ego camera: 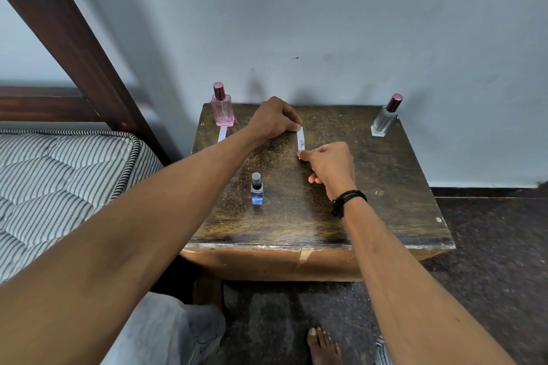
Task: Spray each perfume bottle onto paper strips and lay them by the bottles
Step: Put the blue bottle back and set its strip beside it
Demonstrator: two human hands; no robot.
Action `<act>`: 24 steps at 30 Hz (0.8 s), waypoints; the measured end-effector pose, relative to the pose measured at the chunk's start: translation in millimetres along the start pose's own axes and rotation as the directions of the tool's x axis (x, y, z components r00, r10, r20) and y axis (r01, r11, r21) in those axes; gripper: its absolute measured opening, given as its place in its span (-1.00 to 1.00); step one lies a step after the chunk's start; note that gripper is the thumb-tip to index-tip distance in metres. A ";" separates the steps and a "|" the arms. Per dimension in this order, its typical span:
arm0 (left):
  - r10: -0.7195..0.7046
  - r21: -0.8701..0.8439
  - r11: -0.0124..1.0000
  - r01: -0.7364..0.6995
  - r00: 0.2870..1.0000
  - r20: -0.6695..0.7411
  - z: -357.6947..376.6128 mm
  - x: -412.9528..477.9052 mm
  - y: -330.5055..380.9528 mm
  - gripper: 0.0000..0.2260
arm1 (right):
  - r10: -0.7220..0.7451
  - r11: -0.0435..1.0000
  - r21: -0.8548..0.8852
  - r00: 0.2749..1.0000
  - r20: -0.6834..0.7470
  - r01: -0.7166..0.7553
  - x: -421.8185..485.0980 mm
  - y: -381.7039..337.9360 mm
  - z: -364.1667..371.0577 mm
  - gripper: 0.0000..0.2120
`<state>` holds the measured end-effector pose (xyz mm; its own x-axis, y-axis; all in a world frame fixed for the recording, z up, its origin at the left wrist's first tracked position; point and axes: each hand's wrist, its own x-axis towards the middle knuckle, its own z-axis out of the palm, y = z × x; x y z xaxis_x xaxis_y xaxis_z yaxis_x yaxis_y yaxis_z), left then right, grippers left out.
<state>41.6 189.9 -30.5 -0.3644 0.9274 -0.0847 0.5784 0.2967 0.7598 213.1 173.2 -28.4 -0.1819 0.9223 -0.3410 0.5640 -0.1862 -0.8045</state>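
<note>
White strip (301, 141) pinched at both ends: left hand (274, 118) far end, right hand (330, 163) near end. I see blue bottle (256, 189) upright beside it on table (385, 187).

Both forearms are seen bare, no sleeves in view. The left hand (274, 118) is worn plain: no ring, watch or band is seen. A black corded bracelet (347, 201), wrapped in several strands, is worn at the wrist of the right hand (332, 164). Short, unpainted nails are seen on the fingers. Light grey trousers (166, 332), faded denim by the look, are worn on the legs. A bare foot (323, 347) is seen at the bottom edge, no shoe or sock.
</note>
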 end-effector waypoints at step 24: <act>-0.227 -0.449 0.870 0.202 0.974 -0.001 -30.3 -46.9 -11.1 -0.83 | -0.144 0.976 0.179 0.985 0.095 0.125 -11.5 -8.1 -17.2 -0.90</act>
<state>30.2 136.3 -15.5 -0.4870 0.8357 -0.2540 0.1017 0.3431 0.9338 224.5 169.9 -9.6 -0.3369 0.9030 -0.2665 0.3838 -0.1268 -0.9147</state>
